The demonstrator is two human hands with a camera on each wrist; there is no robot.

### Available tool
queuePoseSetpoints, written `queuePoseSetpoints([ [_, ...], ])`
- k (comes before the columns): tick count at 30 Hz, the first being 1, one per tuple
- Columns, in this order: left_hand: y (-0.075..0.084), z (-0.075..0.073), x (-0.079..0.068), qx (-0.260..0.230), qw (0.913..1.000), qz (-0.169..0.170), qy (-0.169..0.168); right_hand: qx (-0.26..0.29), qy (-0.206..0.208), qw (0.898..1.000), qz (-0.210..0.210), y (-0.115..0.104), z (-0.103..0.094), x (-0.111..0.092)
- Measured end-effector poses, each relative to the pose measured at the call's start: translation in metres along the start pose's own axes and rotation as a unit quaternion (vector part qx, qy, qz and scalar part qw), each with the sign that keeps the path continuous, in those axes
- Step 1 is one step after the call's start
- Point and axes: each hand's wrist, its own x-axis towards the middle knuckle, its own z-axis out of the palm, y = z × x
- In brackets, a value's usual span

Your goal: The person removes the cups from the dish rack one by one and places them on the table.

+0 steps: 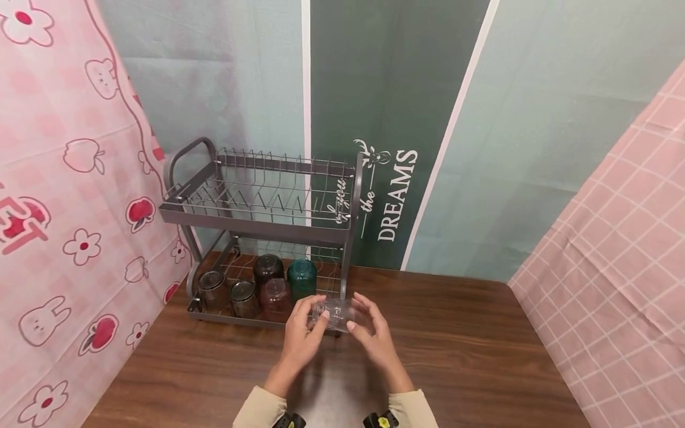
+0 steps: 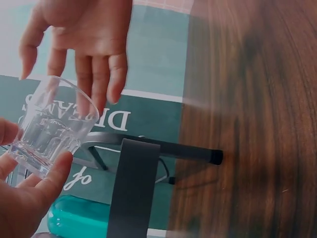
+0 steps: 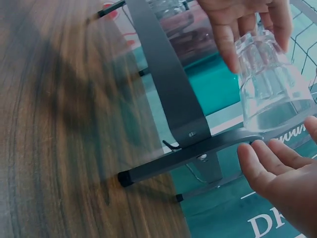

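Note:
A clear drinking glass [image 1: 338,314] with a faceted base lies on its side in the air, in front of the dish rack's right end. My left hand [image 1: 303,336] grips it by the base, thumb on the near side; the left wrist view shows these fingers [image 2: 54,181] around the thick bottom. At the rim end is my right hand [image 1: 379,339], its fingers loosely extended and holding nothing. In the right wrist view the right hand [image 3: 292,178] lies close by the rim of the glass [image 3: 275,89]; whether a fingertip touches it I cannot tell.
A grey two-tier dish rack [image 1: 257,229] stands on the wooden table [image 1: 455,345]. Several upturned glasses fill its lower tier, among them a teal one [image 1: 302,278] and a pink one [image 1: 276,300]. Wire slots line the upper tier. Fabric curtains [image 1: 615,249] enclose the table.

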Motion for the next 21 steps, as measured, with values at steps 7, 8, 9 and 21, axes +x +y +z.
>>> queuePoseSetpoints([
  [7, 0.007, 0.005, -0.001, -0.035, 0.9994, 0.000, 0.001, 0.024, -0.004, 1.000, 0.000, 0.001, -0.001, 0.006],
  [8, 0.013, 0.004, -0.001, -0.039, 0.9992, 0.002, 0.002, 0.028, -0.004, 1.000, -0.001, 0.004, -0.002, 0.006],
  [9, 0.018, 0.004, -0.001, -0.043, 0.9991, 0.003, 0.000, 0.031, -0.004, 1.000, -0.002, 0.008, -0.002, 0.007],
  [21, 0.020, 0.004, -0.001, -0.050, 0.9985, -0.002, -0.021, 0.065, -0.007, 0.998, 0.004, 0.020, -0.004, 0.007],
])
